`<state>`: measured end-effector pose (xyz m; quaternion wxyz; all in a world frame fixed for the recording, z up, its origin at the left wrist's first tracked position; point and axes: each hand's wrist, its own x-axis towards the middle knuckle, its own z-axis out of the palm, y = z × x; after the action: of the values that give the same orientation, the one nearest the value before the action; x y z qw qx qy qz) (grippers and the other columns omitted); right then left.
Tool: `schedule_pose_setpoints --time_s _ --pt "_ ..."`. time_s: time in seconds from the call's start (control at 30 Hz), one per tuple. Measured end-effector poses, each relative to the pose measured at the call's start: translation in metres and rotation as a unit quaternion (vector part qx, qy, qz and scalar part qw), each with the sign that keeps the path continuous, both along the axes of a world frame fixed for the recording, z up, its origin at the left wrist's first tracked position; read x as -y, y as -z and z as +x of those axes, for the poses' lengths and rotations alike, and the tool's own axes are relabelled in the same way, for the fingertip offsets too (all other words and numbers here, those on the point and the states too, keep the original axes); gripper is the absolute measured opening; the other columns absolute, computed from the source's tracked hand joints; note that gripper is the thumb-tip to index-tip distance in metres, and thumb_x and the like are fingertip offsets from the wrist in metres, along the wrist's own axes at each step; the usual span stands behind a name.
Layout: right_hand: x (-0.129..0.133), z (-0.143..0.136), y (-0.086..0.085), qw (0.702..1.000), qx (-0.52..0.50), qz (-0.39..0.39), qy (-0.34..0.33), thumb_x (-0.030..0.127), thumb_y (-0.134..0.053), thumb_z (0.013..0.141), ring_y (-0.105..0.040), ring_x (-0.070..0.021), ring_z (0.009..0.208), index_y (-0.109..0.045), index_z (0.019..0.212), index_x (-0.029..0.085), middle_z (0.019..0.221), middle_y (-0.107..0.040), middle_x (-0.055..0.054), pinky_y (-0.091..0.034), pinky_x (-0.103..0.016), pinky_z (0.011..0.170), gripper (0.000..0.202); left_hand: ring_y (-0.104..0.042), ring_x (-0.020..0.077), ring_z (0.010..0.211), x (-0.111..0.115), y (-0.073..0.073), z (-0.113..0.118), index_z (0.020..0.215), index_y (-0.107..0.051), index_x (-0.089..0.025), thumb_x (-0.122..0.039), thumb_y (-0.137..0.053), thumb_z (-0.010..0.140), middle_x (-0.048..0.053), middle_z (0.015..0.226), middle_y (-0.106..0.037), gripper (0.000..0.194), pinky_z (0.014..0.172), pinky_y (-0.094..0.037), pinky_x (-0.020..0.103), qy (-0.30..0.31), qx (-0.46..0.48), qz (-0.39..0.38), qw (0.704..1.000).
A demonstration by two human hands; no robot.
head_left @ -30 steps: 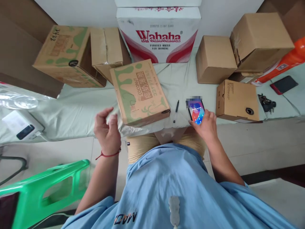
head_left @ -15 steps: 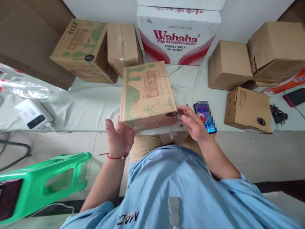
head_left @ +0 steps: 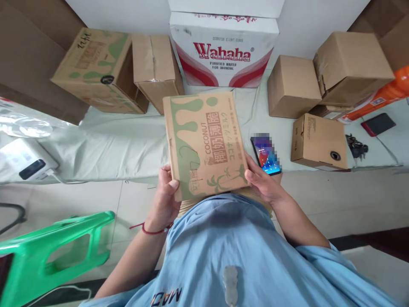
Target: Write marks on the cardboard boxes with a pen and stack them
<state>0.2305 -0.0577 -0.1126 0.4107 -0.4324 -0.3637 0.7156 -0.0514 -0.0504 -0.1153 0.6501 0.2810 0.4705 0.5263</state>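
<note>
A brown cardboard box (head_left: 206,145) with green print and the word COCONUT is held between my two hands, over the table's front edge and close to my body. My left hand (head_left: 168,194) grips its lower left corner, the thumb on the printed face and the fingers partly hidden behind. At the lower right side, my right hand (head_left: 263,181) holds the box's edge, its thumb near the front corner. A phone (head_left: 266,154) with a lit screen lies on the cloth just right of the box.
Behind stand a white Wahaha carton (head_left: 223,51) and several brown boxes. A small brown box (head_left: 319,140) and keys (head_left: 357,146) are at the right. At the left lies a white power bank (head_left: 28,160); a green stool (head_left: 57,247) stands below.
The box has come nearer my body and tilted so its printed face shows more fully. My left hand has closed on its corner, and my right hand has moved down with it.
</note>
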Motion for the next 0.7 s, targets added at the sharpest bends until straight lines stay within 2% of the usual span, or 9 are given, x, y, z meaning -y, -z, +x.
schedule_pose_setpoints --time_s 0.07,0.13,0.27,0.37,0.47,0.53,0.63,0.67,0.7 --pt "0.01 0.016 -0.005 1.0 0.002 0.007 0.0 0.062 -0.088 0.085 -0.067 -0.0334 0.142 -0.047 0.167 0.04 0.158 -0.066 -0.005 -0.06 -0.049 0.108 0.095 -0.07 0.0307 0.125 0.006 -0.002 0.011 0.118 -0.061 -0.028 -0.056 -0.094 0.074 0.003 0.126 -0.069 0.061 0.1 -0.066 0.042 0.024 0.009 0.031 0.999" --pt "0.02 0.036 -0.014 0.999 0.023 0.021 0.042 0.056 -0.09 0.08 -0.068 -0.0367 0.141 -0.056 0.161 0.039 0.154 -0.069 -0.005 -0.061 -0.052 0.108 0.089 -0.066 0.0315 0.133 0.008 -0.003 0.022 0.124 -0.062 -0.032 -0.059 -0.092 0.08 0.004 0.136 -0.065 0.06 0.104 -0.065 0.044 0.079 0.023 0.066 0.994" --pt "0.038 0.086 -0.048 0.969 0.089 0.028 0.229 0.064 -0.084 0.071 -0.069 -0.0464 0.137 -0.08 0.132 0.034 0.134 -0.081 -0.012 -0.061 -0.064 0.102 0.068 -0.058 0.0343 0.146 0.0 -0.007 0.043 0.135 -0.066 -0.033 -0.06 -0.085 0.091 0.009 0.155 -0.057 0.055 0.108 -0.064 0.045 0.225 0.045 0.108 0.967" --pt "0.052 0.128 -0.08 0.904 0.18 0.034 0.387 0.061 -0.082 0.065 -0.068 -0.0474 0.138 -0.085 0.11 0.04 0.13 -0.081 -0.015 -0.06 -0.067 0.094 0.05 -0.058 0.0343 0.147 -0.012 -0.01 0.052 0.134 -0.072 -0.031 -0.054 -0.083 0.095 0.011 0.152 -0.06 0.047 0.109 -0.063 0.045 0.272 0.031 0.115 0.955" --pt "0.063 0.175 -0.103 0.845 0.27 0.021 0.461 0.057 -0.085 0.052 -0.066 -0.0485 0.14 -0.084 0.092 0.04 0.134 -0.079 -0.017 -0.059 -0.067 0.081 0.044 -0.063 0.0326 0.139 -0.022 -0.01 0.05 0.126 -0.077 -0.028 -0.05 -0.085 0.094 0.012 0.14 -0.068 0.04 0.105 -0.064 0.044 0.251 0.021 0.094 0.963" --pt "0.066 0.21 -0.107 0.834 0.302 -0.018 0.462 0.06 -0.084 0.047 -0.071 -0.0513 0.131 -0.083 0.085 0.036 0.138 -0.077 -0.019 -0.057 -0.067 0.073 0.045 -0.068 0.0308 0.131 -0.026 -0.007 0.044 0.119 -0.079 -0.025 -0.049 -0.086 0.091 0.012 0.131 -0.073 0.037 0.103 -0.065 0.044 0.219 0.011 0.067 0.973" --pt "0.066 0.261 -0.101 0.845 0.308 -0.104 0.425 0.071 -0.083 0.047 -0.079 -0.0525 0.108 -0.082 0.078 0.032 0.13 -0.08 -0.025 -0.055 -0.069 0.068 0.05 -0.072 0.0286 0.121 -0.031 0.001 0.029 0.111 -0.081 -0.024 -0.05 -0.089 0.086 0.011 0.124 -0.076 0.037 0.099 -0.065 0.041 0.165 -0.012 0.033 0.986" --pt "0.065 0.275 -0.096 0.853 0.324 -0.101 0.396 0.073 -0.083 0.05 -0.08 -0.0513 0.105 -0.082 0.076 0.031 0.125 -0.081 -0.027 -0.056 -0.067 0.067 0.049 -0.073 0.0279 0.119 -0.033 0.003 0.023 0.109 -0.08 -0.024 -0.05 -0.091 0.084 0.01 0.123 -0.077 0.038 0.098 -0.065 0.04 0.144 -0.024 0.025 0.989" --pt "0.064 0.286 -0.092 0.845 0.366 -0.055 0.387 0.075 -0.084 0.054 -0.081 -0.0494 0.097 -0.081 0.072 0.03 0.114 -0.082 -0.029 -0.056 -0.065 0.063 0.048 -0.074 0.0268 0.116 -0.035 0.005 0.018 0.107 -0.08 -0.023 -0.051 -0.092 0.082 0.01 0.12 -0.077 0.038 0.096 -0.065 0.038 0.12 -0.04 0.019 0.992"
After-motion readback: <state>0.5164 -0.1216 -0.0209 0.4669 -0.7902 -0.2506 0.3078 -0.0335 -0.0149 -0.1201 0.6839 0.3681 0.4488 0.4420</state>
